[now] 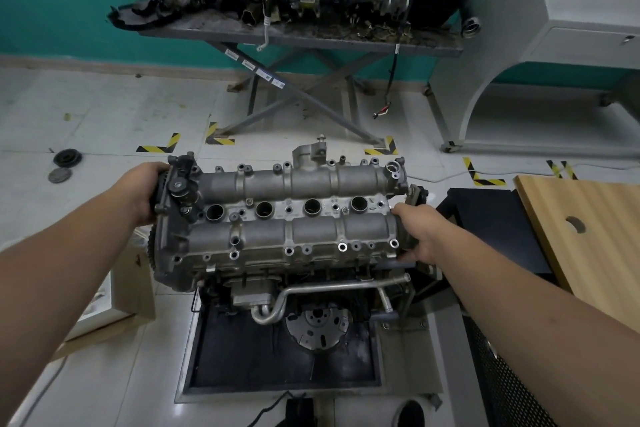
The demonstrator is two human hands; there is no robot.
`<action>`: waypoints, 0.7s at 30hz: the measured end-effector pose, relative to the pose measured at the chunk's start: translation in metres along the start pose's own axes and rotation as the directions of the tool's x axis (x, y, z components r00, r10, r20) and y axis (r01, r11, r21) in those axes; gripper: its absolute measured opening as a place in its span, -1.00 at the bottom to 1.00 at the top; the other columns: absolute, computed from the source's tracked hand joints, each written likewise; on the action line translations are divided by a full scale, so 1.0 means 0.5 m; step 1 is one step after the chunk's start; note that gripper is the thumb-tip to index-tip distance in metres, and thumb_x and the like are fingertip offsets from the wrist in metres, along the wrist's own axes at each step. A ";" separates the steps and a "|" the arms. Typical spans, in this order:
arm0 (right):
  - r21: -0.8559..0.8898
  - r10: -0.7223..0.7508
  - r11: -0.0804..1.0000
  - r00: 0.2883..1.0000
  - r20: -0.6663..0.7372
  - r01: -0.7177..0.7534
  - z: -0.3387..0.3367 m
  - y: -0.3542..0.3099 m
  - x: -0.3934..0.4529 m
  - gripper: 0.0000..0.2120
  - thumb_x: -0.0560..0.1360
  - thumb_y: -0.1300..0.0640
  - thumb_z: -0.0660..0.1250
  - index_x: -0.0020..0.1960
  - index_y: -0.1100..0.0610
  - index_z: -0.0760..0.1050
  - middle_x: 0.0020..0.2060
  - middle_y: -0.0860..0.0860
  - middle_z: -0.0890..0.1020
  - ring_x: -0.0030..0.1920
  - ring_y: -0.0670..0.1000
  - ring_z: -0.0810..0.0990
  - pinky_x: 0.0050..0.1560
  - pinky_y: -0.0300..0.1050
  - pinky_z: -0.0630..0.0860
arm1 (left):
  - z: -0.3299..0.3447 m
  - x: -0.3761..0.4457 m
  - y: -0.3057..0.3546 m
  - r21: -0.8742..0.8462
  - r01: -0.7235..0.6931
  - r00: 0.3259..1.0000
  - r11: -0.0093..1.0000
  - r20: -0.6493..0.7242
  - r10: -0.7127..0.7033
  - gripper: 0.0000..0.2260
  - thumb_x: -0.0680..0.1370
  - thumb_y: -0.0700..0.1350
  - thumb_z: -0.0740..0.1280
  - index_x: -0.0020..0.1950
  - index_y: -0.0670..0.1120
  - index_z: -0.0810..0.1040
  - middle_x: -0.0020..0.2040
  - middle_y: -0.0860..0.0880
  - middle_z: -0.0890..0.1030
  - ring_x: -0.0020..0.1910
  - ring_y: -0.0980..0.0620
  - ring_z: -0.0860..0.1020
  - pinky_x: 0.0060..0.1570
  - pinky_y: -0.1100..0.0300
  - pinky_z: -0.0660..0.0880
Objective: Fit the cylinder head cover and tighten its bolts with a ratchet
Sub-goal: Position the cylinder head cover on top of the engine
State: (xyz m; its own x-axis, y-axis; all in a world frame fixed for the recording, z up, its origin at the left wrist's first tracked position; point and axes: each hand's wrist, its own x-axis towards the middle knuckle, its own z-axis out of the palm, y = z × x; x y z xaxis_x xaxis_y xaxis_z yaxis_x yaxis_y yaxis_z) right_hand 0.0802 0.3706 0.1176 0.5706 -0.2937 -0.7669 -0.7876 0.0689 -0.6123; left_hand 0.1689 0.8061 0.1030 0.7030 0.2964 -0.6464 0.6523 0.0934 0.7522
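The cylinder head cover (287,215) lies across the top of the engine (294,291), with its long axis running from the person's left to the person's right, so each end points to one hand. The left hand (147,192) grips the left end, where the dark timing parts (178,189) are; its fingers go around the far side and are hidden there. The right hand (420,234) holds the right end, thumb on the upper edge and fingers curled under the lower corner. Both hands are equally near, one at each end, and the cover sits between them.

The cover seems a little turned against the engine below: the left end hangs nearer to the person and lower than the right end. I judge it is not yet seated, so the coming move depends on bringing the long axis parallel to the head and lowering both ends together. The bolt holes (289,250) along the near edge look empty. I see no ratchet and no loose bolts
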 end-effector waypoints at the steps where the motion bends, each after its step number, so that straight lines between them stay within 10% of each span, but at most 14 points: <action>1: 0.001 0.017 1.000 1.000 0.010 -0.017 0.000 -0.001 -0.001 -0.78 0.52 0.12 0.32 0.10 0.23 0.48 0.09 0.27 0.54 0.06 0.34 0.60 -0.22 0.47 0.56 | 0.000 -0.002 0.000 0.001 0.002 1.000 1.000 -0.003 -0.002 -0.81 0.57 -0.04 0.22 -0.19 -0.06 0.53 -0.41 -0.06 0.64 -0.50 -0.04 0.61 -0.28 0.05 0.52; 17: -0.025 0.024 0.999 0.999 -0.034 -0.025 0.006 -0.002 0.011 -0.78 0.49 0.12 0.33 0.07 0.24 0.50 0.06 0.28 0.58 -0.08 0.36 0.64 -0.29 0.47 0.55 | -0.001 -0.023 0.004 -0.009 0.026 1.000 1.000 0.006 -0.026 -0.81 0.56 -0.04 0.24 -0.15 -0.09 0.56 -0.33 -0.11 0.65 -0.46 -0.06 0.62 -0.30 0.06 0.54; 21: -0.077 0.014 0.997 0.999 -0.030 -0.017 0.003 -0.009 0.003 -0.70 0.45 0.15 0.34 0.14 0.27 0.49 0.12 0.29 0.55 0.00 0.37 0.60 -0.28 0.49 0.54 | -0.001 -0.036 0.035 0.496 -0.225 0.922 0.838 -0.171 0.349 -0.65 0.60 0.07 0.20 0.13 -0.18 0.57 0.12 -0.27 0.63 0.00 -0.23 0.60 0.02 -0.04 0.50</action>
State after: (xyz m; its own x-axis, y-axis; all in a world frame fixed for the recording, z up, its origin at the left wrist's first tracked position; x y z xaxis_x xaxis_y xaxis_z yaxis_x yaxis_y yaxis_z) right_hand 0.0849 0.3713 0.1190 0.5520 -0.3208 -0.7696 -0.8126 0.0000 -0.5828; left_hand 0.1675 0.8028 0.1277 0.8268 0.4683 -0.3116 0.5293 -0.4603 0.7128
